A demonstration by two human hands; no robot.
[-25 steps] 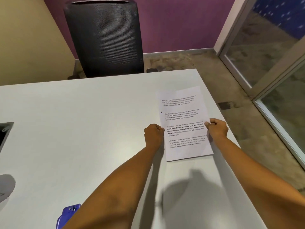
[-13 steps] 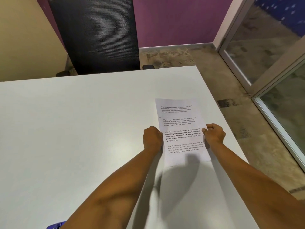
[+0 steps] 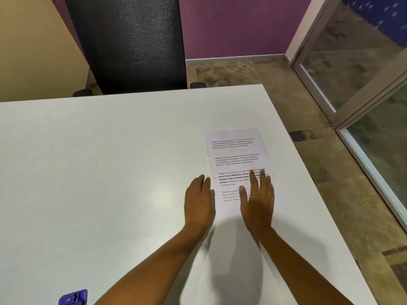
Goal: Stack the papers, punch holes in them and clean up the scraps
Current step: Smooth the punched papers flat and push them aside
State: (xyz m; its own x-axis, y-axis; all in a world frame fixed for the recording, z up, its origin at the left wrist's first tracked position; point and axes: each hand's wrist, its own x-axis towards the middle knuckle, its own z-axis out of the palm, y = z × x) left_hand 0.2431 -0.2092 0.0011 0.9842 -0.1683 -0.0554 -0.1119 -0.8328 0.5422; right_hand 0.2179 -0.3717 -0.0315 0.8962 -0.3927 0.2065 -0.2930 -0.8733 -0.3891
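Note:
A stack of white printed papers (image 3: 236, 159) lies flat near the right edge of the white table (image 3: 110, 172), with two small punched holes along its left margin. My right hand (image 3: 257, 199) is flat over the lower right part of the stack, fingers extended and slightly blurred. My left hand (image 3: 199, 201) is flat on the table at the stack's left edge, fingers together, holding nothing. A blue hole punch (image 3: 73, 297) shows partly at the bottom left edge of the view, well away from both hands.
A black mesh office chair (image 3: 130, 40) stands behind the table's far edge. The table's right edge (image 3: 308, 172) runs close to the papers, with patterned floor beyond. A glass partition with a metal frame (image 3: 363, 117) is at the right.
Both hands let go of the stack's side edges and opened flat. The right hand moved onto the sheet; the left rests beside it. The papers lie flat.

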